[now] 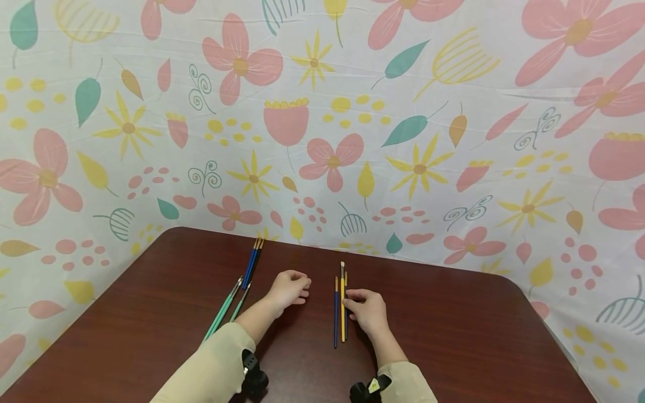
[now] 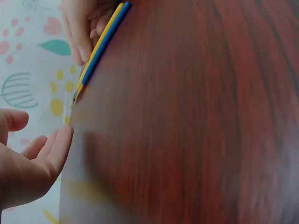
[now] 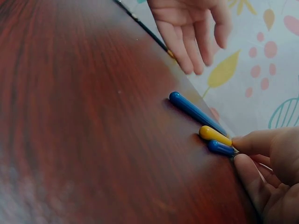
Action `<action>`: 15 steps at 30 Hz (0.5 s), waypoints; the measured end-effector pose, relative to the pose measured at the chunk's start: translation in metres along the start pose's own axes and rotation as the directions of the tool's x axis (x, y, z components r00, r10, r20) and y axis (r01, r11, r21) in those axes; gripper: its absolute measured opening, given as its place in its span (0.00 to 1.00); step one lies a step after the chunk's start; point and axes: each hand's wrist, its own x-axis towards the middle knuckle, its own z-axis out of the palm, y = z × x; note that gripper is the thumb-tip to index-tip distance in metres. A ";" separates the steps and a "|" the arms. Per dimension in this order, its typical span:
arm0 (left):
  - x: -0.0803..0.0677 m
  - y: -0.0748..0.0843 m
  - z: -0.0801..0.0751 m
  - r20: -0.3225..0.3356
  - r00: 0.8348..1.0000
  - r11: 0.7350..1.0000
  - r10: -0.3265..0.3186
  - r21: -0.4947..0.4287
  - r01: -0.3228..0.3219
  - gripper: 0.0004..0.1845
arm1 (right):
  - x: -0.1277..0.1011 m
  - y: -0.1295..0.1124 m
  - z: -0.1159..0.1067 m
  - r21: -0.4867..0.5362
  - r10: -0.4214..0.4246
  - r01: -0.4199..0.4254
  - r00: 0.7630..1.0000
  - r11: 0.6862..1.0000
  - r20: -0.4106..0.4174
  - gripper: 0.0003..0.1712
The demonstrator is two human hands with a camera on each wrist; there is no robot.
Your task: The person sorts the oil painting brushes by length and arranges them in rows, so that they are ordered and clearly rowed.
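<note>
We find three brushes (image 1: 341,305) lying side by side on the counter (image 1: 453,336), long axes running away from the person. The right hand (image 1: 368,310) pinches the nearest one from its right. The left hand (image 1: 289,288), loosely curled and empty, rests further left.

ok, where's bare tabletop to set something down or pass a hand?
Free: the wide stretch of dark red-brown wooden table right of the right hand, and the near-left corner beside the green-handled brushes. Crowded: the middle, where the left hand lies between the blue-handled brushes and the yellow-and-blue brushes under the right hand's fingertips.
</note>
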 end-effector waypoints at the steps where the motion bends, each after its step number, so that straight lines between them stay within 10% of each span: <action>1: 0.001 -0.001 0.003 0.004 1.000 1.000 -0.010 -0.009 0.010 0.19 | 0.000 0.000 0.000 0.000 0.000 0.000 1.000 1.000 0.001 0.15; 15: 0.003 -0.004 0.033 0.012 0.996 0.992 -0.085 -0.096 0.086 0.21 | 0.003 0.002 0.001 0.008 -0.002 0.002 1.000 1.000 -0.017 0.14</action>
